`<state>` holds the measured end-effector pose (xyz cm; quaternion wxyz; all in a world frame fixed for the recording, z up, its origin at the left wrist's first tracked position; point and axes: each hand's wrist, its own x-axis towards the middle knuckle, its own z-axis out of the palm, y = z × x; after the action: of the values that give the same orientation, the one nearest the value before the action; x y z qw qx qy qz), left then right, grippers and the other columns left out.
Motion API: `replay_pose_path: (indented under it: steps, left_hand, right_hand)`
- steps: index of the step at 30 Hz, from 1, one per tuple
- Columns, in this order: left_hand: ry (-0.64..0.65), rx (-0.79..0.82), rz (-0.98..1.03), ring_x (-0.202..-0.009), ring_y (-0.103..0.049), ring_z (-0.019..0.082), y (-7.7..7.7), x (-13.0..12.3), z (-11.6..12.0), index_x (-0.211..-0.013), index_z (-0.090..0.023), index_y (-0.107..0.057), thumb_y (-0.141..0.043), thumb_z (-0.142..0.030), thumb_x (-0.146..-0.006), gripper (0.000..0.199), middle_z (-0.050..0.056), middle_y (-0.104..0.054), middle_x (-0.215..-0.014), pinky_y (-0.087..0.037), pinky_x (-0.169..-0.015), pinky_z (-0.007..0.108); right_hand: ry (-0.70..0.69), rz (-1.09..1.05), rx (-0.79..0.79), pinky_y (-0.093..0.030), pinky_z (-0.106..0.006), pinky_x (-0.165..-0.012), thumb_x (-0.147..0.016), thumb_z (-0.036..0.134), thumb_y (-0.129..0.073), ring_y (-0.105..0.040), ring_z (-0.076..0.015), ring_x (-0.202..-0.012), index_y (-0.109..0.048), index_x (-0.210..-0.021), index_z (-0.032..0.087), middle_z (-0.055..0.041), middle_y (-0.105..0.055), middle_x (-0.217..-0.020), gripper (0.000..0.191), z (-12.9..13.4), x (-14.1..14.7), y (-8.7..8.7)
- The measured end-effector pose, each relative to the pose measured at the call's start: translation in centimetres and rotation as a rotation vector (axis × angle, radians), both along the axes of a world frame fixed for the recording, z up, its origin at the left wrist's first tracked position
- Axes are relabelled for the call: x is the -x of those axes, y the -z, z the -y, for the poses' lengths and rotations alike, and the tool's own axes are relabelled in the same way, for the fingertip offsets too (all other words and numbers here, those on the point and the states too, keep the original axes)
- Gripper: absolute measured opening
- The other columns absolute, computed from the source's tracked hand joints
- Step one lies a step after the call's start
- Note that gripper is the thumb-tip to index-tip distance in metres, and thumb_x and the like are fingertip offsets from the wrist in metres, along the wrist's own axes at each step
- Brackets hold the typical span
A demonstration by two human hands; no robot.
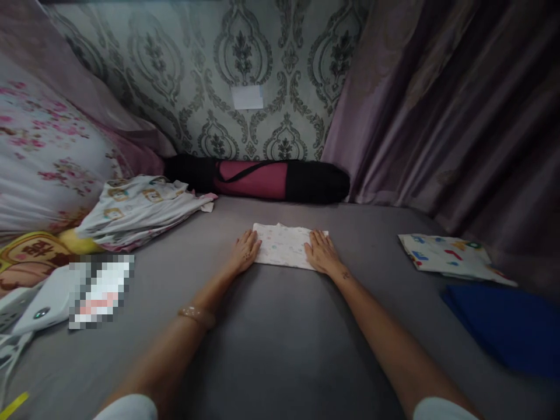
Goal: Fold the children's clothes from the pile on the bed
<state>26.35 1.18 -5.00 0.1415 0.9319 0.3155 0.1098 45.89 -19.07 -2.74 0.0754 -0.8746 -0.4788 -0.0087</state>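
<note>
A folded white cloth with small pale prints lies flat on the grey sheet, its long side running left to right. My left hand rests at the cloth's left edge, fingers stretched forward and palm down. On the right end of the cloth lies my right hand, also flat with its fingers extended. Neither hand grips the fabric. A pale bangle circles my left forearm.
A black and dark-red long bag lies along the wall. Crumpled printed cloth, a yellow cushion and a white device with a cable are at left. At right are a folded patterned cloth and blue fabric.
</note>
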Motion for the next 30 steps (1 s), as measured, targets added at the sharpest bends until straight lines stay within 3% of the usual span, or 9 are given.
replay_pose_path:
  steps: [3,7,10,16,20,24,28,30]
  left_hand:
    - [-0.008,0.013,0.013,-0.143,-0.033,0.026,-0.1,0.7,0.2,-0.145,-0.011,-0.037,-0.021,-0.042,-0.1,0.058,0.015,-0.038,-0.153,-0.025,-0.117,0.044]
    - [0.01,0.037,0.048,-0.143,-0.033,0.024,-0.4,1.2,1.1,-0.146,-0.012,-0.036,-0.02,-0.043,-0.1,0.057,0.013,-0.04,-0.152,-0.02,-0.119,0.045]
    - [-0.007,0.06,0.105,-0.141,-0.036,0.023,-0.5,1.3,1.2,-0.146,-0.013,-0.035,-0.021,-0.043,-0.1,0.057,0.013,-0.042,-0.151,-0.021,-0.119,0.043]
    - [0.0,0.083,0.188,-0.139,-0.04,0.024,-0.1,1.3,0.6,-0.144,-0.012,-0.039,-0.023,-0.041,-0.1,0.055,0.015,-0.047,-0.147,-0.026,-0.117,0.045]
    - [-0.006,0.089,0.237,-0.137,-0.043,0.025,0.3,1.3,0.4,-0.141,-0.011,-0.042,-0.024,-0.04,-0.1,0.053,0.016,-0.049,-0.145,-0.029,-0.116,0.045]
    - [0.0,0.079,0.271,-0.133,-0.047,0.025,0.3,1.3,0.4,-0.138,-0.012,-0.046,-0.026,-0.04,-0.1,0.051,0.017,-0.053,-0.14,-0.03,-0.115,0.044]
    - [0.005,0.082,0.285,-0.13,-0.05,0.024,0.1,1.3,0.6,-0.137,-0.014,-0.046,-0.026,-0.04,-0.1,0.049,0.015,-0.055,-0.139,-0.03,-0.115,0.044]
    - [0.005,0.081,0.276,-0.131,-0.049,0.024,0.1,1.3,0.6,-0.137,-0.014,-0.046,-0.026,-0.04,-0.1,0.05,0.015,-0.054,-0.14,-0.029,-0.116,0.045]
  right_hand:
    - [0.019,-0.016,0.003,-0.015,-0.047,-0.118,-0.099,0.039,-0.026,-0.023,-0.0307,-0.146,-0.035,-0.148,0.002,-0.0196,-0.028,-0.157,0.062,-0.7,0.5,-1.5]
    - [-0.053,0.047,-0.145,-0.009,-0.049,-0.119,-0.1,0.041,-0.022,-0.015,-0.0275,-0.148,-0.029,-0.152,0.008,-0.0139,-0.02,-0.161,0.062,-2.5,2.3,-3.0]
    - [-0.124,0.012,-0.115,-0.009,-0.049,-0.119,-0.1,0.042,-0.022,-0.017,-0.0263,-0.148,-0.029,-0.152,0.009,-0.0117,-0.025,-0.159,0.062,-3.6,3.5,-2.4]
    - [-0.112,-0.034,-0.046,-0.014,-0.047,-0.119,-0.1,0.041,-0.021,-0.019,-0.0268,-0.147,-0.034,-0.151,0.01,-0.0118,-0.029,-0.158,0.06,-4.0,3.6,0.1]
    - [-0.108,-0.045,-0.033,-0.013,-0.048,-0.119,-0.1,0.04,-0.023,-0.018,-0.0266,-0.148,-0.034,-0.152,0.013,-0.0108,-0.028,-0.159,0.059,-3.8,3.5,0.1]
    - [-0.098,-0.131,-0.01,-0.015,-0.051,-0.118,-0.1,0.041,-0.022,-0.018,-0.0268,-0.148,-0.031,-0.152,0.012,-0.0121,-0.028,-0.159,0.06,-4.1,3.2,-2.2]
    - [-0.038,-0.058,-0.221,-0.01,-0.05,-0.119,-0.102,0.039,-0.016,-0.007,-0.0246,-0.15,-0.023,-0.154,0.011,-0.0105,-0.017,-0.162,0.06,-5.1,3.0,-6.1]
    - [-0.056,-0.019,-0.277,-0.008,-0.051,-0.119,-0.102,0.038,-0.015,-0.007,-0.0245,-0.149,-0.022,-0.154,0.009,-0.0105,-0.016,-0.162,0.06,-5.7,3.5,-7.1]
